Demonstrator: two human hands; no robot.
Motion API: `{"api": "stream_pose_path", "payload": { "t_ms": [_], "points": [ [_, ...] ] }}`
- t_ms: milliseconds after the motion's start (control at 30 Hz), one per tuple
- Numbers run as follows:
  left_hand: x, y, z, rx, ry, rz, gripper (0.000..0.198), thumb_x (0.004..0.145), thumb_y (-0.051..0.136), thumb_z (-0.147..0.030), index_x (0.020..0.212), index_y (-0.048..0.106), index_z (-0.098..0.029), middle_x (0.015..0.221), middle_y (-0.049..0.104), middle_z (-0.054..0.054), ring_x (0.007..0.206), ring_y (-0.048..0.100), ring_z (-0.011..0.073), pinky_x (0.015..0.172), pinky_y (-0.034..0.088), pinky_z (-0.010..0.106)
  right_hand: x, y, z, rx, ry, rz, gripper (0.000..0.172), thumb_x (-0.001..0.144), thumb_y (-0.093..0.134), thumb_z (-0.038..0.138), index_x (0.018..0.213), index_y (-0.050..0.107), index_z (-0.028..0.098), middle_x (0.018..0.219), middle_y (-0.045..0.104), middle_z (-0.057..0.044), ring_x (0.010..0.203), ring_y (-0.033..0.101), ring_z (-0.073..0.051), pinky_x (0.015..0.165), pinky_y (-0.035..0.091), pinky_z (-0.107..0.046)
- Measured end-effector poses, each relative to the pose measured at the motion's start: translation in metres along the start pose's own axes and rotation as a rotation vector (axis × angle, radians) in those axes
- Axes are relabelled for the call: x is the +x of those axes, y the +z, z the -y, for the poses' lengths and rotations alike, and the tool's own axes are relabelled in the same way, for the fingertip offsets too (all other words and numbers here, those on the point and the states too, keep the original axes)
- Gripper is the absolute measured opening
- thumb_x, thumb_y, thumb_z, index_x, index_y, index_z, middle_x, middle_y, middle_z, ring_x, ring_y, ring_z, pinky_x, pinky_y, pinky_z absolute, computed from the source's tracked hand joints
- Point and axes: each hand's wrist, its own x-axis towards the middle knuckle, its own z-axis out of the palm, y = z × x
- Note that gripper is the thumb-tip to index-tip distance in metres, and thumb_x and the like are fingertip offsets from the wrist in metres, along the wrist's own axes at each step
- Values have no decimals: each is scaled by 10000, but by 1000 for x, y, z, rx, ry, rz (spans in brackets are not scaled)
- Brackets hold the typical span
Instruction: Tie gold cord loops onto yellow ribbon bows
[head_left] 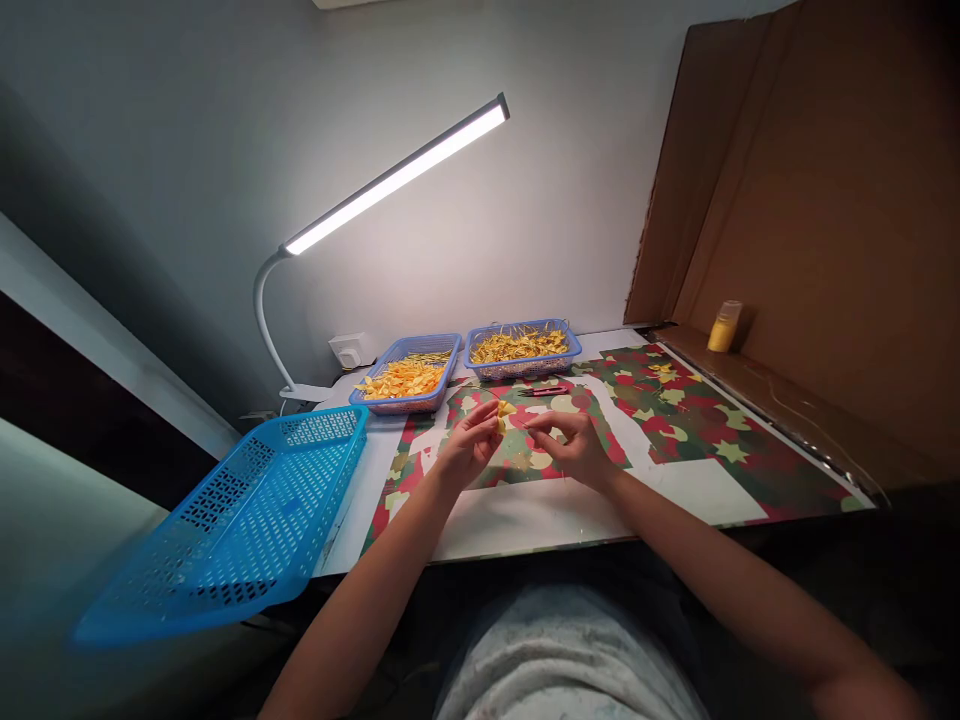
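Currently pinching a small yellow piece (504, 416) at the centre of the frame, with thumb and fingers of the left hand (471, 442) clamped on it. Just to the right, holding the right hand (574, 445) across a narrow gap, thumb and forefinger tip to tip; cannot tell of anything thin caught there.

Working above a camouflage-patterned sheet (517, 465), set back from the table's front edge at lower middle by a pale strip (517, 520). Limited beyond the hands by a slim dark-and-pink tool (545, 391), then by two small baskets side by side: at left with orange-yellow pieces, the left basket (401, 407); at right with a golden heap, the right basket (525, 369). Crowded at lower left by a large blue basket (289, 520), reaching past the table's corner, near the left forearm.

Roomier toward the right of the frame, over more patterned sheet, with loose yellow bits (664, 372) near its far edge. Bounded at far right by a cardboard panel (825, 220), with a small yellow-filled bottle (724, 327) near its foot. Lit from upper middle by a lamp (397, 180), well above the hands.
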Motion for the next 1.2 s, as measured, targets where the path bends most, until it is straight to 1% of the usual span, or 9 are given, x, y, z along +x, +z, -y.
{"api": "stream_pose_path", "payload": {
  "t_ms": [67,200,267,333,467,667,900,1033,1200],
  "points": [
    [-17,1,9,-42,1,9,258,660,760,-49,879,712,-176,905,723,22,719,660,73,649,523,134,-11,2,7,63,52,-16,120,813,636,271,824,731,199,629,681,-24,595,627,-159,542,513,-266],
    [-55,3,42,-216,-37,4,245,650,787,-91,867,737,-193,928,738,18,775,670,75,700,527,124,-45,10,18,88,74,-5,99,815,631,224,802,728,208,623,695,-10,547,623,-144,539,510,-259],
    [-67,6,56,-245,-81,2,243,643,785,-86,861,744,-184,917,737,22,798,673,85,717,526,133,-60,13,23,53,76,14,117,817,616,200,812,732,215,670,720,-17,584,645,-155,573,524,-270],
    [-72,8,62,-238,-112,8,236,646,776,-84,861,746,-175,916,732,28,808,673,97,710,523,147,-68,15,26,18,89,17,136,815,606,188,824,736,224,717,736,-23,634,666,-172,590,532,-279],
    [-73,8,62,-207,-114,-5,243,653,769,-103,877,737,-192,898,720,7,744,660,81,656,508,155,-70,15,28,-33,88,-18,146,803,602,186,795,741,231,691,731,-19,622,665,-176,560,521,-276],
    [-77,7,60,-241,-139,-26,264,631,777,-106,867,737,-216,871,726,-22,705,644,67,643,503,163,-67,15,29,-61,83,4,158,813,596,197,796,748,234,690,729,-13,610,655,-161,538,507,-262],
    [-77,8,59,-253,-154,-51,263,625,761,-83,861,742,-198,860,726,-5,705,635,76,649,489,174,-70,15,28,-48,91,20,168,808,596,170,799,750,236,706,734,-9,603,644,-153,548,497,-260],
    [-78,9,58,-245,-150,-31,266,622,770,-92,862,742,-202,857,723,-13,705,630,71,647,487,170,-70,14,28,-36,90,22,173,806,597,170,801,756,238,708,733,-8,610,642,-152,560,500,-261],
    [-79,11,57,-283,-160,-33,273,586,782,-74,825,746,-202,837,727,-14,684,629,75,577,462,159,-69,14,30,-33,81,20,183,804,589,167,800,758,236,710,735,-10,604,639,-149,556,500,-255]
  ]
}}
